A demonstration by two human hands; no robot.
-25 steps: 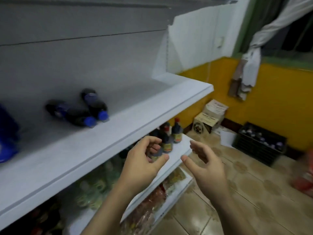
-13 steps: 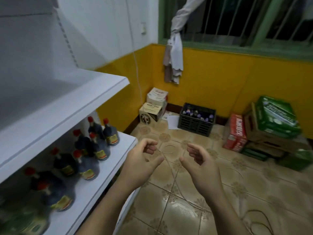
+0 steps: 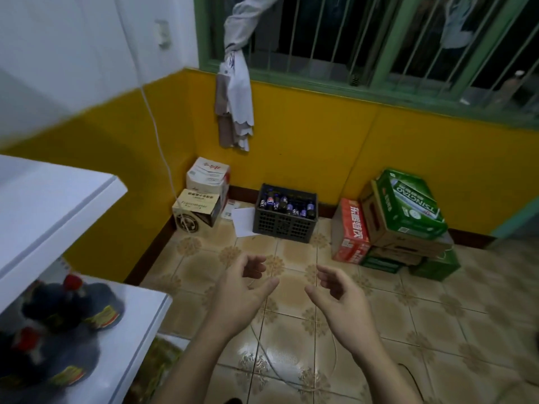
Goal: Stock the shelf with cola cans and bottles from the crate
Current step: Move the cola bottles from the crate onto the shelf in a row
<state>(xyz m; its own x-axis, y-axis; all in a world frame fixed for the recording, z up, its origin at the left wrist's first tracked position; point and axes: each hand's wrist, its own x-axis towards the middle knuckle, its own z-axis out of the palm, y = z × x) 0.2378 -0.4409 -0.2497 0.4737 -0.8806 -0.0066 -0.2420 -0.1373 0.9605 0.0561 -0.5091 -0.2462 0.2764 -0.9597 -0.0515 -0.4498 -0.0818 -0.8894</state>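
A dark plastic crate (image 3: 283,225) stands on the tiled floor against the yellow wall, holding several cola bottles (image 3: 287,206) with blue labels. My left hand (image 3: 240,290) and my right hand (image 3: 339,298) hover side by side in front of me, well short of the crate, fingers loosely curled and holding nothing. The white shelf (image 3: 58,199) juts in from the left edge; its upper board shows no cola from here.
Dark bottles with red caps (image 3: 73,304) fill the lower shelf board. Cardboard boxes (image 3: 201,199) sit in the corner left of the crate. Red and green drink cartons (image 3: 402,223) are stacked to its right. A thin cable (image 3: 262,351) lies across the floor tiles.
The view has swung right, away from the shelf and its two lying cola bottles, toward the crate. Both hands stayed empty and raised in front of me.
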